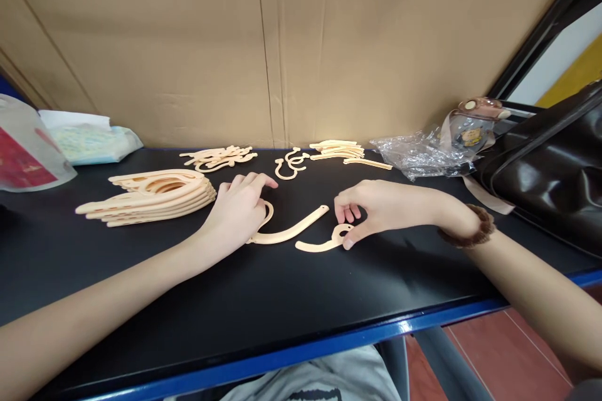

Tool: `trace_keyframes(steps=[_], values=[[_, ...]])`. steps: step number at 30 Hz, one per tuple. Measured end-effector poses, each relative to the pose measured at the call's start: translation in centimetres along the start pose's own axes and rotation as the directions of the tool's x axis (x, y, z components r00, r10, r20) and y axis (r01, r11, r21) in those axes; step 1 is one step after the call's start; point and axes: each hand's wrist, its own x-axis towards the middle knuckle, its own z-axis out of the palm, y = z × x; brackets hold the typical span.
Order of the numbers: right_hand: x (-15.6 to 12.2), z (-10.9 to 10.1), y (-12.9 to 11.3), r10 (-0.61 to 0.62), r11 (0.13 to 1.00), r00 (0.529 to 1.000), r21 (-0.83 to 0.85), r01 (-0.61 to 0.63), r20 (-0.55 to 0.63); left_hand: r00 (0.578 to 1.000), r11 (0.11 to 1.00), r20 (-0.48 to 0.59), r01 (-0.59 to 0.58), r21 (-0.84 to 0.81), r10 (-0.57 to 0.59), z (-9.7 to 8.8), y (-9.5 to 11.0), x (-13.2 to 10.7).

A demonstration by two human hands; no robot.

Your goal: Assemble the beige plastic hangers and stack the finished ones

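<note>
My left hand (242, 203) lies palm down with bent fingers over a beige curved hanger piece (294, 230). A thin hook-like loop (269, 216) shows beside its thumb; the fingertips' grip is partly hidden. My right hand (371, 207) pinches the ring end of a shorter curved hanger piece (314, 247) between thumb and bent fingers. The free end of that piece points left, close to the long one. Left of my left hand sits a stack of beige folded hangers (155, 197).
On the black table (235, 313), loose beige parts (219, 158), several small hooks (290, 165) and a pile of straight arms (337, 150) lie along the cardboard wall (188, 44). Crumpled clear plastic (418, 153) and a dark bag (550, 169) stand right; a tissue pack (94, 141) is left.
</note>
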Motion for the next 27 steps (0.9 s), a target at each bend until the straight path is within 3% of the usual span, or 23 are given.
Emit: trace_keyframes(steps=[5,8,11,14,17,21,27], values=[[0.0,0.0,0.7,-0.152,0.987,0.988,-0.06,0.151,-0.011,0.954,0.957,-0.079,-0.29,-0.014,0.288,-0.4,1.4,-0.7],[0.5,0.3,1.3,-0.167,0.984,0.984,-0.073,0.162,-0.068,0.909,0.907,0.02,-0.414,-0.074,0.416,-0.3,2.2,-1.4],[1.0,0.8,1.9,-0.151,0.986,0.978,-0.09,0.139,-0.141,0.873,0.878,0.102,-0.467,-0.104,0.477,-0.3,2.7,-1.9],[1.4,1.2,2.1,-0.154,0.985,0.971,-0.108,0.136,-0.184,0.868,0.874,0.11,-0.474,-0.107,0.484,-0.7,3.1,-2.0],[1.5,1.4,1.7,-0.171,0.979,0.953,-0.157,0.134,-0.251,0.895,0.898,0.106,-0.418,-0.141,0.433,-0.9,3.3,-2.2],[1.2,0.9,0.8,-0.127,0.968,0.922,-0.247,0.035,-0.365,0.911,0.906,0.135,-0.351,-0.239,0.389,-0.5,3.4,-2.4],[0.5,0.7,0.5,-0.004,0.937,0.953,-0.334,-0.103,-0.303,0.917,0.897,0.217,-0.238,-0.373,0.334,0.0,2.8,-1.9]])
